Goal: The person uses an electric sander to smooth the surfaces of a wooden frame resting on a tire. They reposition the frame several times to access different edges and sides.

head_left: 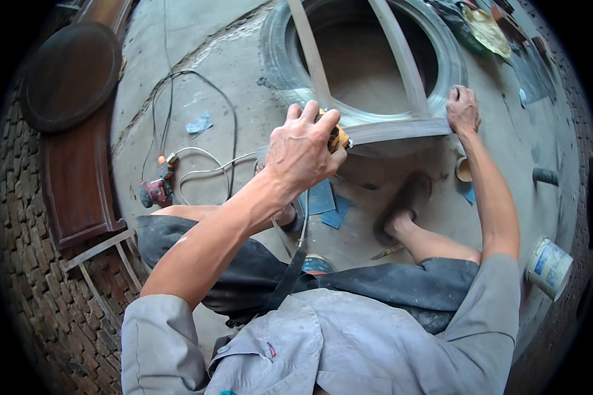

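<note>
My left hand [303,146] is closed over a yellow-and-black palm tool [339,137] that looks like a sander; its underside is hidden. The tool sits at the left part of a curved wooden rail [402,130]. A pale hose or cord runs below this hand toward my lap. My right hand [463,108] grips the rail's right end, fingers wrapped round it. Two long wooden slats [400,52] reach away from the rail, forming a frame with it. This frame lies across a large grey tyre [280,56] on the floor.
A red air tool [155,191] with hoses lies left on the concrete. Blue abrasive sheets [321,197] lie between my feet, near a small brush-like tool [387,251]. A white bucket [549,268] stands right. Dark wooden furniture [77,178] lies at the left, beside stacked bricks [20,217].
</note>
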Motion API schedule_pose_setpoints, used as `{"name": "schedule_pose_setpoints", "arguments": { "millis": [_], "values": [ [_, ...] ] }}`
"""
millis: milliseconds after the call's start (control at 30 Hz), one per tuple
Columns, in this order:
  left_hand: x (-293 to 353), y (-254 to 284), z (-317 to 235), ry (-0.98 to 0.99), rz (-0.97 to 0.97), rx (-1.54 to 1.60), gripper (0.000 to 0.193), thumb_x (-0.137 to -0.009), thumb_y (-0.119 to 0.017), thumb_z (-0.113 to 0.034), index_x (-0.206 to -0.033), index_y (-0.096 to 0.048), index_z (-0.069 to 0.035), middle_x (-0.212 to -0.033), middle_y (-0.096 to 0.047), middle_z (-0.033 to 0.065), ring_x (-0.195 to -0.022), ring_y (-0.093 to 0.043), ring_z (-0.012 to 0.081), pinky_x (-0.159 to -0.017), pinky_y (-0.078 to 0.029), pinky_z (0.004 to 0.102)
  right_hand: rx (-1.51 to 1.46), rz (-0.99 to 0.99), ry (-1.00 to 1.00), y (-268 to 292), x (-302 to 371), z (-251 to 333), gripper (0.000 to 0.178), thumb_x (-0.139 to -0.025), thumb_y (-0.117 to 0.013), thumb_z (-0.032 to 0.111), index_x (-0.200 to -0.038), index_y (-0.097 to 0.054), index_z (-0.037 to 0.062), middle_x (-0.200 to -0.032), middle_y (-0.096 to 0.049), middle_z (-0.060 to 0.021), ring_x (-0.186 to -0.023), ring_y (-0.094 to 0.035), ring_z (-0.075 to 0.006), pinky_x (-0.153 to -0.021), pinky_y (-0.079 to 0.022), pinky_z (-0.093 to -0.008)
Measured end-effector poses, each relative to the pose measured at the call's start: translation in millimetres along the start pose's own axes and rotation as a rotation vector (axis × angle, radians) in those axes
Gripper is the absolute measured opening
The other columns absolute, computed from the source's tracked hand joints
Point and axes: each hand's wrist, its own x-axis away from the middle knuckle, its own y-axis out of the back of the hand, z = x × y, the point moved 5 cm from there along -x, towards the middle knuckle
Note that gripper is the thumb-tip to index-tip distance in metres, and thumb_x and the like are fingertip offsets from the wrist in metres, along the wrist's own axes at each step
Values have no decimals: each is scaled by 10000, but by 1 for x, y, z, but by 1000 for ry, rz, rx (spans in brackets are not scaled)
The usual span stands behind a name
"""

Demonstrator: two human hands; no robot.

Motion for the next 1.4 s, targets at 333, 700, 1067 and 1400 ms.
{"name": "schedule_pose_setpoints", "arguments": {
  "millis": [333,700,1067,1400],
  "values": [
    [19,17,22,-4,56,-98,388,-753,-790,-265,-1064,-640,-88,-1032,-606,121,-978,-627,347,-741,-594,461,-11,64,-59,9,5,11,411,-1040,-440,418,-1285,-636,151,-1393,-584,-129,-1323,-533,-366,-1070,-470,-525],
    [-14,-9,-22,-154,106,-49,428,-753,-783,-249,-1122,-655,-75,-1089,-605,156,-1015,-625,365,-758,-602,476,-26,19,-29,1,2,0,385,-1029,-467,407,-1236,-656,143,-1339,-609,-123,-1258,-577,-376,-1032,-489,-536],
    [-17,-12,-23,-159,136,-72,453,-747,-802,-250,-1139,-657,-76,-1087,-599,143,-1027,-619,354,-765,-593,464,-11,68,-86,3,7,10,428,-1013,-500,421,-1322,-623,152,-1408,-568,-101,-1326,-535,-351,-1079,-469,-515],
    [-69,-40,-72,-278,131,-53,421,-792,-780,-295,-1122,-651,-68,-1065,-611,158,-1009,-628,370,-736,-591,482,-18,85,-82,2,5,11,465,-1015,-498,435,-1367,-602,150,-1440,-552,-99,-1349,-522,-347,-1089,-466,-521]
  ]
}}
